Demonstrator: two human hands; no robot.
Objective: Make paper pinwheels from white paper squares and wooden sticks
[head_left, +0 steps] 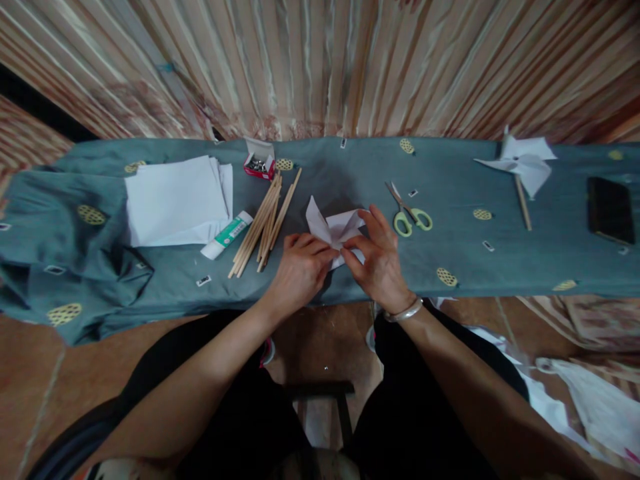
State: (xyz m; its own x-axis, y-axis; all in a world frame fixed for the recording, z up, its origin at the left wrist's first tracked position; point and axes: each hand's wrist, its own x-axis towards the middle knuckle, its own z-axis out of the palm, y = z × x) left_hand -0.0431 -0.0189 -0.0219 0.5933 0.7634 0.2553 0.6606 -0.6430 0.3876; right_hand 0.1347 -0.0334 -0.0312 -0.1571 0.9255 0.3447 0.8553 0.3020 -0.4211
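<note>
Folded white paper piece (336, 230): its near edge is lying under the fingers of the left hand (299, 270) and right hand (380, 257), so the grip is not showing. Small red cardboard box (260, 163), beyond the left fingers: contents are reading as grey specks, too small to tell. Black flat rectangular device (610, 210), far right of the right fingers: surface is showing no detail. White plastic sheeting (595, 403): running off the right edge.

folded sheet (336, 230): white paper, matt, creased
surface (350, 167): blue-grey cloth cover, matt, wrinkled
sticks (263, 223): bare wood, smooth
scissors (411, 215): metal blades, green plastic handles
bracelet (405, 311): glossy metal
phone (610, 210): glossy black
</note>
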